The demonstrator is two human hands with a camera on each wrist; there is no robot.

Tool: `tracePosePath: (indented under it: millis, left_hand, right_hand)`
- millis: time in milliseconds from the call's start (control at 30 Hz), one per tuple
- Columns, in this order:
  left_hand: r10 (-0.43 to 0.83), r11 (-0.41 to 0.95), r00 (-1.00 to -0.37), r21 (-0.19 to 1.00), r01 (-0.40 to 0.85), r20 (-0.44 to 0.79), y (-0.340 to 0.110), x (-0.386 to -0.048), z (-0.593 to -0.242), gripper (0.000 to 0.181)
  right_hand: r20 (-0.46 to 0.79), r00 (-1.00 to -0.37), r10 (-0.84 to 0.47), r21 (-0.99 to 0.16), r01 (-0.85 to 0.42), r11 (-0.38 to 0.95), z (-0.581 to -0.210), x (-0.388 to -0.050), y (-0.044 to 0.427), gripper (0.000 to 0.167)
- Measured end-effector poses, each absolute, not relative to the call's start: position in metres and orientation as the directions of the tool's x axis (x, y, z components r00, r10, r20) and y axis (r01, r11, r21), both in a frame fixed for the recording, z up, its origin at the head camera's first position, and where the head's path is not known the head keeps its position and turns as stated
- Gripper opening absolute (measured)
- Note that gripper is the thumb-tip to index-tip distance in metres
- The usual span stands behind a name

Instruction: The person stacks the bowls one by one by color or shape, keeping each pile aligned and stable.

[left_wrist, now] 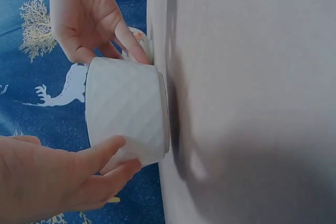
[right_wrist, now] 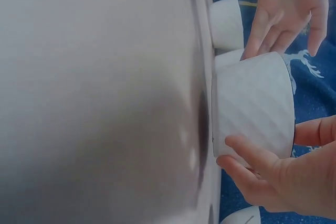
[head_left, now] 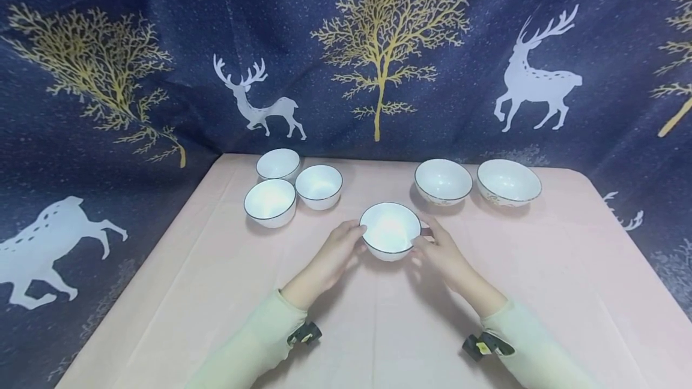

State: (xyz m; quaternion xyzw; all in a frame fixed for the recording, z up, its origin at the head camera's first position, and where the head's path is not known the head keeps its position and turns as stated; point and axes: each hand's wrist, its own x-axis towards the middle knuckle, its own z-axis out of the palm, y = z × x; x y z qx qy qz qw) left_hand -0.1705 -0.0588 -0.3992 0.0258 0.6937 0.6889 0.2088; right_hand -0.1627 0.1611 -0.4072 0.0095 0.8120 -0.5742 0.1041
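Observation:
A white bowl [head_left: 390, 230] with a thin dark rim and a diamond-textured outer wall [left_wrist: 126, 111] is between my two hands, upright, near the middle of the table. My left hand [head_left: 337, 251] holds its left side, thumb at the rim and fingers along the wall. On the opposite side my right hand [head_left: 444, 257] grips it, with the thumb near the rim and fingers [right_wrist: 252, 153] against the outer wall. The bowl's base is close to the tabletop; whether it touches, I cannot tell.
Three similar white bowls stand grouped at the back left, the nearest being a dark-rimmed bowl [head_left: 270, 203]. At the back right are two wider bowls, one plain inside [head_left: 443, 182] and one with a floral outside [head_left: 508, 182]. A pink cloth [head_left: 216, 293] covers the table; a blue deer-patterned curtain [head_left: 335, 119] hangs behind.

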Motion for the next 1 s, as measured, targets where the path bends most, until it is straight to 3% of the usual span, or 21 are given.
tracePosePath:
  millis: [1000]
  left_hand:
    - [0.317, 0.117, -0.914, 0.967, -0.228, -0.254, -0.062, -0.162, -0.410, 0.051]
  right_hand:
    - [-0.226, -0.961, -0.159, -0.963, 0.196, 0.183, -0.419, -0.139, 0.174, 0.066]
